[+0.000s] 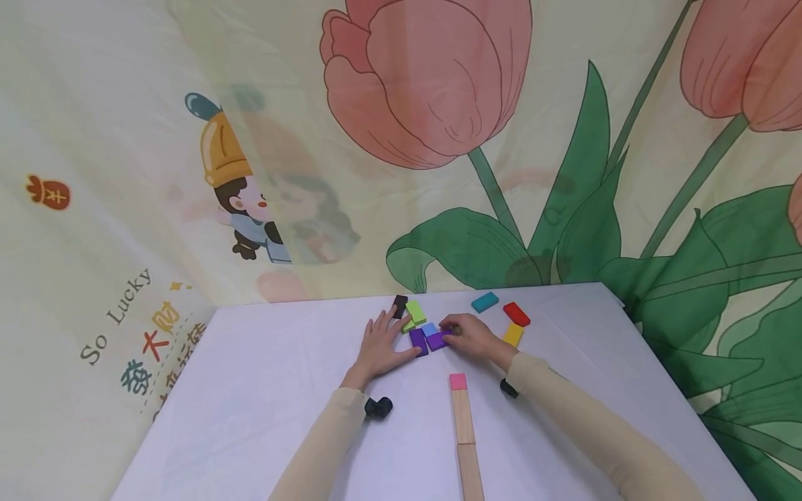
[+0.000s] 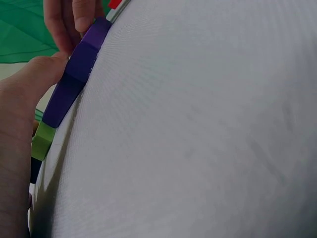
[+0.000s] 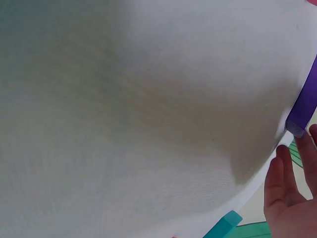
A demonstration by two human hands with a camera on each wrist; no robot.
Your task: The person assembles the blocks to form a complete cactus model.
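Observation:
My left hand (image 1: pixel 379 348) is spread out beside a cluster of coloured blocks, its thumb touching the dark purple block (image 1: pixel 418 342). Against the right end of a brighter purple block (image 1: pixel 438 339), the fingertips of my right hand (image 1: pixel 473 335) rest; in the right wrist view they meet the end of a purple block (image 3: pixel 305 106). A light blue block (image 1: pixel 429 329) lies just behind the two purple ones. Lime green blocks (image 1: pixel 416 312) and a black block (image 1: pixel 399 306) stand near the left fingers. The left wrist view shows the purple blocks (image 2: pixel 69 89) touching in a row.
Right of the cluster lie a teal block (image 1: pixel 485 301), a red block (image 1: pixel 516 313) and a yellow block (image 1: pixel 513 335). Nearer the front, a pink block (image 1: pixel 458 381) tops a line of plain wooden blocks (image 1: pixel 464 416). A printed curtain hangs behind the white table (image 1: pixel 250 390).

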